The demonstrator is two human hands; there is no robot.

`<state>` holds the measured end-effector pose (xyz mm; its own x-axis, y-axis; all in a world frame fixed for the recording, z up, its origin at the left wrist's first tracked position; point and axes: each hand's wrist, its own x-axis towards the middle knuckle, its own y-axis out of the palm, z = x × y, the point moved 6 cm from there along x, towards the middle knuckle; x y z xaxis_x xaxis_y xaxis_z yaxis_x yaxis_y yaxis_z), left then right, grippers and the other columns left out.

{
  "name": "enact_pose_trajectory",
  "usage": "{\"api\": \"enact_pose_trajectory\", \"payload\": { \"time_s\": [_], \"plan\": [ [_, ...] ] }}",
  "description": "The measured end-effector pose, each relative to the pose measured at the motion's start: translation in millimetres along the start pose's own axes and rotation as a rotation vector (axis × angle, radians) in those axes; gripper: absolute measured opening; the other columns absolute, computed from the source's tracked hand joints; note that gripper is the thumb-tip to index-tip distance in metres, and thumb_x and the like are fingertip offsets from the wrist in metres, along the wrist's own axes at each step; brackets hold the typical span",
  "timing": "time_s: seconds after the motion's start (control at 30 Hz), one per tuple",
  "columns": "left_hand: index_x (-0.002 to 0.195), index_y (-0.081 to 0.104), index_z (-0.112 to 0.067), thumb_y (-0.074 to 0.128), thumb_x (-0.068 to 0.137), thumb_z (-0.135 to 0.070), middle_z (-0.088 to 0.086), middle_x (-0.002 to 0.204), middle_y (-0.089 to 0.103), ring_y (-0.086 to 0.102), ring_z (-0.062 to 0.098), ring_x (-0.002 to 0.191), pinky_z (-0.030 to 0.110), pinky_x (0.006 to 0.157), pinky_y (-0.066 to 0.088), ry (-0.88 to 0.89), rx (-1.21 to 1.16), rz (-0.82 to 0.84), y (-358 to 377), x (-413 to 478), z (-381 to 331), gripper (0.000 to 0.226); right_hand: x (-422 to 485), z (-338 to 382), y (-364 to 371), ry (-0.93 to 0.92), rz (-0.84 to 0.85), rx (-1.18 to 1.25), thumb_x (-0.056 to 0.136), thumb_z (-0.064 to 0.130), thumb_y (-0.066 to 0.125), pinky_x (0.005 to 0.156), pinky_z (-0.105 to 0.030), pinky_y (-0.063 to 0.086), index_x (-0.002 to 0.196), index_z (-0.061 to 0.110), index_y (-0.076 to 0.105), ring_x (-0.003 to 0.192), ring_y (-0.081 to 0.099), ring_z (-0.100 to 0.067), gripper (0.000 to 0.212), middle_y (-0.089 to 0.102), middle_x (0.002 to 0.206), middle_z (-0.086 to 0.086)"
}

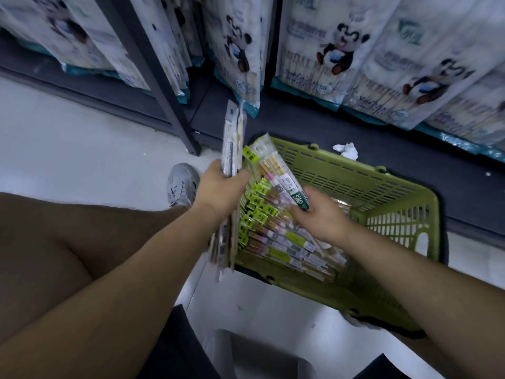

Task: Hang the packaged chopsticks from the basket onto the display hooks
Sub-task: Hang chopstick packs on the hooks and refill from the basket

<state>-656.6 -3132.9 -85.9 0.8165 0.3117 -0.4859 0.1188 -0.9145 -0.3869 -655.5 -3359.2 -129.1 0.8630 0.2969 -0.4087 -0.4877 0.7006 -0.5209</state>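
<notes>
Nearest, grips a sheaf of packaged chopsticks [232,144] upright in left hand [221,188]; pinches one pack [274,170] by its end in right hand [319,218], over the basket [396,222] holding remaining packs [273,237]. Judges packs light, stiff lengthwise, film slippery; advises hold near header.

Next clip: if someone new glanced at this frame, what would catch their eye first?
The green basket on the floor at centre right, lined with rows of packaged chopsticks. Over it, the left hand grips an upright bundle of packs, while the right hand holds a slanted pack above the rows. Behind, panda-printed bags hang along the dark rack.
</notes>
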Motion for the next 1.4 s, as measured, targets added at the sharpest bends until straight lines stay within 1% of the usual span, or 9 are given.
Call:
{"api": "enact_pose_trajectory", "payload": {
  "time_s": [0.13, 0.27, 0.43, 0.53, 0.7, 0.8, 0.97, 1.13, 1.4],
  "plan": [
    [0.126, 0.062, -0.026, 0.071, 0.092, -0.049, -0.001, 0.110, 0.075, 0.071, 0.014, 0.095, 0.027, 0.071, 0.051, -0.022, -0.272, 0.180, 25.9, -22.3, -38.4, 0.042, -19.5, 70.3, -42.3, -0.091, -0.179, 0.211, 0.101, 0.025, 0.061, 0.073, -0.029, 0.056, 0.123, 0.033, 0.055, 0.085, 0.069, -0.011, 0.024, 0.070, 0.101, 0.007],
    [0.123, 0.068, -0.023, 0.071, 0.095, -0.040, -0.006, 0.108, 0.080, 0.076, 0.011, 0.098, 0.022, 0.071, 0.060, 0.050, -0.639, 0.315, 43.3, -49.1, -88.4, 0.033, -43.2, 124.7, -73.5, -0.196, -0.277, 0.268, 0.103, 0.031, 0.058, 0.084, -0.021, 0.049, 0.123, 0.037, 0.060, 0.101, 0.063, 0.003, 0.021, 0.068, 0.109, 0.018],
    [0.135, 0.062, -0.009, 0.066, 0.098, -0.035, 0.023, 0.120, 0.073, 0.072, 0.036, 0.110, 0.042, 0.086, 0.062, 0.129, -0.806, 0.434, 37.7, -81.1, -143.0, 0.045, -72.7, 169.7, -99.1, -0.285, -0.372, 0.151, 0.104, 0.044, 0.047, 0.080, -0.006, 0.040, 0.115, 0.057, 0.058, 0.100, 0.054, 0.004, 0.021, 0.048, 0.102, 0.021],
    [0.130, 0.065, -0.009, 0.072, 0.087, -0.036, 0.026, 0.120, 0.071, 0.073, 0.038, 0.107, 0.039, 0.079, 0.064, 0.198, -0.796, 0.447, 23.6, -94.4, -170.7, 0.051, -86.9, 190.1, -119.9, -0.324, -0.458, -0.004, 0.104, 0.045, 0.044, 0.079, -0.010, 0.038, 0.096, 0.049, 0.060, 0.099, 0.048, -0.001, 0.018, 0.038, 0.098, 0.020],
    [0.128, 0.069, -0.021, 0.074, 0.086, -0.032, 0.002, 0.119, 0.077, 0.072, 0.020, 0.112, 0.033, 0.090, 0.058, 0.406, -0.680, 0.468, 3.0, -104.2, -217.1, 0.043, -104.5, 227.4, -160.0, -0.383, -0.555, -0.038, 0.101, 0.031, 0.059, 0.065, -0.010, 0.040, 0.077, 0.050, 0.059, 0.078, 0.051, -0.003, 0.031, 0.044, 0.085, 0.014],
    [0.127, 0.068, -0.022, 0.073, 0.094, -0.021, -0.002, 0.116, 0.078, 0.073, 0.018, 0.111, 0.029, 0.089, 0.058, 0.495, -0.608, 0.456, -4.7, -100.1, -244.3, 0.033, -109.9, 248.7, -184.6, -0.413, -0.580, 0.029, 0.095, 0.031, 0.069, 0.055, -0.013, 0.041, 0.088, 0.051, 0.064, 0.062, 0.050, -0.001, 0.022, 0.056, 0.071, 0.016],
    [0.123, 0.068, -0.019, 0.076, 0.092, -0.022, 0.005, 0.109, 0.079, 0.076, 0.025, 0.103, 0.034, 0.081, 0.062, 0.600, -0.609, 0.490, -19.9, -91.4, -288.7, 0.032, -108.6, 274.8, -226.0, -0.388, -0.652, 0.176, 0.087, 0.030, 0.079, 0.055, -0.021, 0.050, 0.092, 0.031, 0.065, 0.062, 0.055, -0.006, 0.015, 0.064, 0.076, 0.006],
    [0.125, 0.068, -0.017, 0.081, 0.085, -0.030, 0.005, 0.113, 0.079, 0.074, 0.025, 0.107, 0.048, 0.097, 0.058, 0.663, -0.642, 0.479, -28.1, -87.3, -313.3, 0.043, -105.2, 306.1, -244.5, -0.386, -0.630, 0.170, 0.093, 0.023, 0.073, 0.056, -0.030, 0.053, 0.086, 0.020, 0.066, 0.061, 0.054, -0.009, 0.010, 0.059, 0.069, 0.009],
    [0.119, 0.068, -0.024, 0.085, 0.079, -0.024, 0.000, 0.109, 0.079, 0.076, 0.019, 0.102, 0.035, 0.088, 0.060, 0.744, -0.572, 0.486, -49.5, -83.3, -324.4, 0.043, -108.9, 338.0, -247.7, -0.396, -0.617, 0.177, 0.092, 0.016, 0.073, 0.058, -0.022, 0.052, 0.088, 0.013, 0.066, 0.065, 0.056, -0.009, 0.008, 0.063, 0.081, -0.014]
  ]
}}
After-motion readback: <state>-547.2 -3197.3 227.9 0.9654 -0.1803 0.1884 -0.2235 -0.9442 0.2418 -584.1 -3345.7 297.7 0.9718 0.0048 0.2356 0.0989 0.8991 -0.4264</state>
